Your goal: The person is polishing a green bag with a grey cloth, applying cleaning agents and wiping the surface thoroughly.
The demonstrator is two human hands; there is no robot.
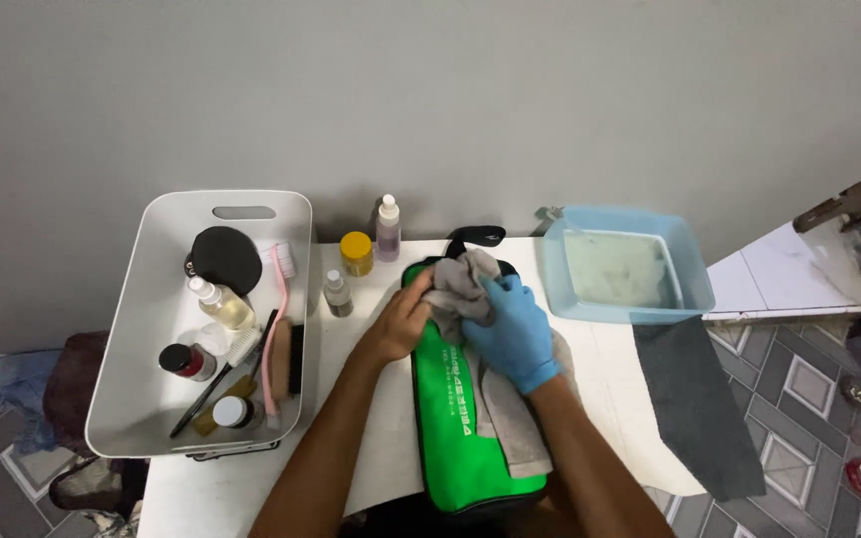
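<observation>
Head view shows you wiping a green bag (pixel 455 418) that lies lengthwise across the middle of the white desk (pixel 221 488), its lower end at the desk's near edge and its top close to the far edge. Your right hand (pixel 512 334), in a blue glove, is closed around a bunched grey cloth (pixel 462 289) and presses it onto the upper end of the bag, near the black strap (pixel 475 237); a loose length of the same cloth trails down the bag's right side. Your left hand (pixel 398 324) is bare, its fingers curled over the bag's upper left edge and touching the cloth, so that grip is nearly closed on bag and cloth together. As for progress, judging by where the cloth sits, the work is at the top of the bag; whether the lower green panel has been wiped you cannot tell from this picture, since nothing on it reads plainly as wet or dirty. Toward the far right corner stands a blue basin (pixel 695 289) of cloudy water, with a dark grey mat (pixel 700 399) hanging over the right edge just beside it. At the left edge a white tray (pixel 142 329) holds a pink brush (pixel 276 339), small bottles and jars. Between tray and bag, near the far edge, stand a yellow-capped jar (pixel 356 252) and two small bottles (pixel 388 227).
</observation>
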